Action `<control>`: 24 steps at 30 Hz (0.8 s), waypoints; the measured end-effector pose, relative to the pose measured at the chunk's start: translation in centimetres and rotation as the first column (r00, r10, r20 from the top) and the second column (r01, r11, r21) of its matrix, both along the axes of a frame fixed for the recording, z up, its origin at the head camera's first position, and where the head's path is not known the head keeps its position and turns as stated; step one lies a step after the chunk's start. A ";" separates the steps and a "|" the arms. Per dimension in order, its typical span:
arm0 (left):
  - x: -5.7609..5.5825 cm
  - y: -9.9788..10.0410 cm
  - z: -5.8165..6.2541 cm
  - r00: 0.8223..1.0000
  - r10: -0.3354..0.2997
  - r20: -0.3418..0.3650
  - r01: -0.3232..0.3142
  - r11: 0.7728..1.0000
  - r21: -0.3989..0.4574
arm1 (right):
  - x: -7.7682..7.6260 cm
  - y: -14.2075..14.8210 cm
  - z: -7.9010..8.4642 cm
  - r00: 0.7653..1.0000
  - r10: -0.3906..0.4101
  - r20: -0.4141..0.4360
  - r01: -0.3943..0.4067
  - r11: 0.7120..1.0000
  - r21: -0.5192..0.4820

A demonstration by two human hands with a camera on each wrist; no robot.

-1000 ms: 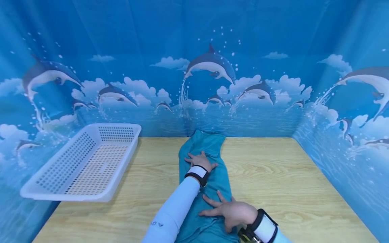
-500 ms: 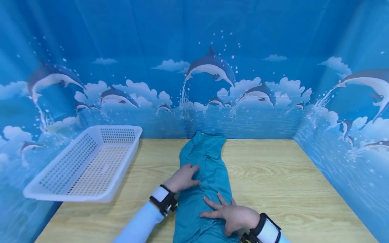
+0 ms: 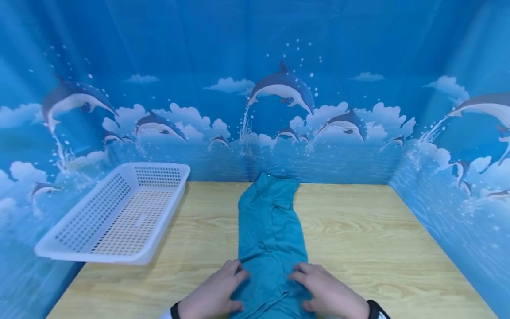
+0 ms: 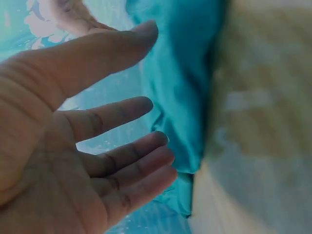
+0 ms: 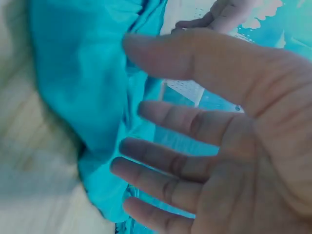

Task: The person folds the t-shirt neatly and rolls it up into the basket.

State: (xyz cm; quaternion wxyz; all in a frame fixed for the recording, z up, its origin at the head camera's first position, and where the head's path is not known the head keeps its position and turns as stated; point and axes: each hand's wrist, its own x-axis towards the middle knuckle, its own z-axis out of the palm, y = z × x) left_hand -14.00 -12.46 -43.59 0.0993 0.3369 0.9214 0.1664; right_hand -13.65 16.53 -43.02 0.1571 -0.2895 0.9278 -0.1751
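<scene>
A teal cloth garment (image 3: 275, 230) lies in a long folded strip down the middle of the table, with creases across it and its near end cut off by the frame. At its left edge is my left hand (image 3: 217, 288), fingers spread and slightly bent. My right hand (image 3: 328, 290) mirrors it at the right edge. In the left wrist view the fingers of the left hand (image 4: 97, 136) reach loosely toward the cloth (image 4: 180, 87), holding nothing. The right wrist view has the right hand (image 5: 219, 136) just as loose beside the cloth (image 5: 83, 73).
A white perforated plastic basket (image 3: 165, 221) stands at the left of the wood-grain table (image 3: 358, 235). Blue curtain walls (image 3: 207, 53) printed with dolphins enclose the back and both sides.
My left hand has come off the garment's middle, back to its near left edge. My right hand has lifted from its flat press and drawn back to the right edge.
</scene>
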 end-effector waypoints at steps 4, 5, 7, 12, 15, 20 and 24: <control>0.2 0.0 -0.7 1.000 0.002 0.004 -0.002 1.000 -0.019 | 0.3 0.3 -0.6 0.999 -0.031 -0.006 0.031 1.000 -0.002; 0.1 0.0 -0.8 1.000 0.006 0.008 -0.006 1.000 -0.019 | 0.4 0.4 -0.9 0.999 -0.032 -0.010 0.032 0.999 -0.008; 0.0 0.0 -1.0 1.000 0.008 0.013 -0.008 1.000 -0.018 | 0.4 0.4 -1.3 0.999 -0.036 -0.025 0.035 0.999 -0.014; -0.4 0.0 -1.5 1.000 0.002 0.017 -0.002 1.000 0.001 | 0.2 0.6 -1.9 0.997 -0.056 -0.059 0.055 0.998 -0.024; -0.6 0.0 -1.7 1.000 0.006 0.028 -0.007 0.999 0.033 | 0.1 0.7 -2.0 0.995 -0.069 -0.066 0.067 0.997 -0.040; -0.9 0.0 -1.8 0.998 0.027 0.048 -0.031 0.997 0.075 | -0.3 0.7 -2.3 0.994 -0.093 -0.064 0.088 0.993 -0.075; -0.9 0.1 -1.7 0.999 0.030 0.022 -0.032 0.997 0.067 | -0.4 0.6 -2.4 0.993 -0.089 -0.078 0.082 0.993 -0.089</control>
